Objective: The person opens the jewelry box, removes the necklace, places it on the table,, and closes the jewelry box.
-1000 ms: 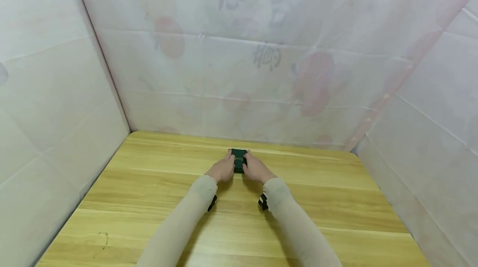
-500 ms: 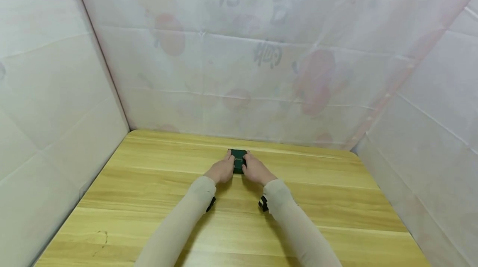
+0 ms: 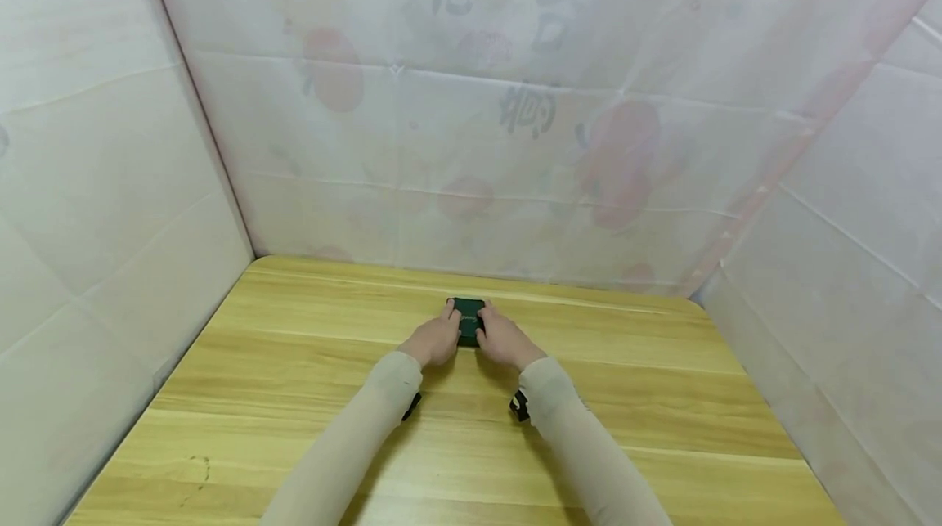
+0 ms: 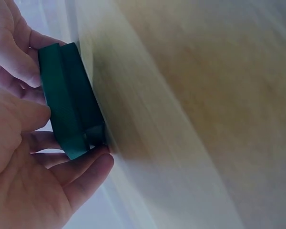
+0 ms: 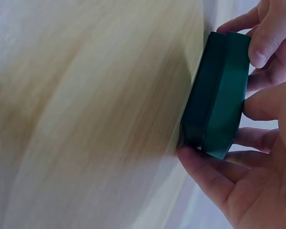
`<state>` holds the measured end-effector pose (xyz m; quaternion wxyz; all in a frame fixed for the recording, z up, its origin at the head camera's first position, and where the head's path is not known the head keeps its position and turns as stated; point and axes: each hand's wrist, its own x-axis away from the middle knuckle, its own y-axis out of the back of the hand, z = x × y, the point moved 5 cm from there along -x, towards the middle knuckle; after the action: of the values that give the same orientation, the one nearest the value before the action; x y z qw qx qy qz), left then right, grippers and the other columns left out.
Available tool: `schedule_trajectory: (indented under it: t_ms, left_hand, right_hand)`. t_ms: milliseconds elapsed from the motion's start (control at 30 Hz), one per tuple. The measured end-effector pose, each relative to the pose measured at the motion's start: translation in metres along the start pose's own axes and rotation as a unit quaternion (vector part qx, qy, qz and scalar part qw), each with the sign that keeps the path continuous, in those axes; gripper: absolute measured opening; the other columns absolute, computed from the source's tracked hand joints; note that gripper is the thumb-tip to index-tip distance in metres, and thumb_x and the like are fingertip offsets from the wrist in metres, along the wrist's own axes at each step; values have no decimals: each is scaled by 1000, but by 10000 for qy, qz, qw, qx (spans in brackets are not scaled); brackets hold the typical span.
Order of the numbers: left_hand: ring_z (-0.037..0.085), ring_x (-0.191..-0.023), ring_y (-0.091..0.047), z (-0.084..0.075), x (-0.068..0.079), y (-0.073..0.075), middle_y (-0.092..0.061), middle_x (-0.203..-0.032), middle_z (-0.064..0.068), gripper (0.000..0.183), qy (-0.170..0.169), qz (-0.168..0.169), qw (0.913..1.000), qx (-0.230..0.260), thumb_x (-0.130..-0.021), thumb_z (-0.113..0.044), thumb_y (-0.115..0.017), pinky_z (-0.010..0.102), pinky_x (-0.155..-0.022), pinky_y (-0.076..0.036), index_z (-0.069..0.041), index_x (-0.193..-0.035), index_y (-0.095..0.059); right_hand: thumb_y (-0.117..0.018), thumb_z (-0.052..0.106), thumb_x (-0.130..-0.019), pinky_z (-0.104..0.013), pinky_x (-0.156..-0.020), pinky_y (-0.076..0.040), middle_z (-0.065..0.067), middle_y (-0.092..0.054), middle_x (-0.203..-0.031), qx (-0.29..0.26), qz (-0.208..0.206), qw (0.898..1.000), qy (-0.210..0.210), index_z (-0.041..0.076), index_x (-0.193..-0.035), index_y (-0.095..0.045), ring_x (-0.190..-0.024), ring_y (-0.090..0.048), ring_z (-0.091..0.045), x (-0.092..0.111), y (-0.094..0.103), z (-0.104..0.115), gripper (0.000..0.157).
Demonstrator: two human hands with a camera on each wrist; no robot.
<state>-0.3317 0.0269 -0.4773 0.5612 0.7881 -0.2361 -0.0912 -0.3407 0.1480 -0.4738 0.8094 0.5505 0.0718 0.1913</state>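
Note:
A small dark green lidded box (image 3: 470, 323) with gold script on its top sits near the back middle of the table in the head view. My left hand (image 3: 434, 339) grips its left side, thumb near the front edge and fingers along the side. Opposite it, my right hand (image 3: 505, 340) holds the right side the same way. In the left wrist view the green box (image 4: 69, 102) shows a wider lid over a darker base, with the lid down on it. From the right wrist view, the lid (image 5: 227, 95) has fine ribbing on its front face.
The wooden table (image 3: 471, 444) has a dark curved mark (image 3: 200, 469) at its front left. Pale printed cloth walls (image 3: 397, 125) stand behind it and along both sides. Dark wrist-worn devices (image 3: 519, 406) hang under the sleeves.
Both hands and the green box have shifted very slightly toward me and to the left. The grip looks the same.

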Motion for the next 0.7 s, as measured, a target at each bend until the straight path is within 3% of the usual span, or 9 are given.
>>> schedule_trajectory:
  t_ms: [700]
  left_hand:
    - [16,-57,-54,-8,14,-6,-17,-151,26,44,-38,-190,9997,-158,-102,-15,-42,26,-56,-47,7,-140,-33]
  right_hand:
    - [-39,17,-103,-45,-106,-29,-27,-16,-151,231,128,9996,49,-6,-140,-35,-132,-35,-36,13,-9,2,44]
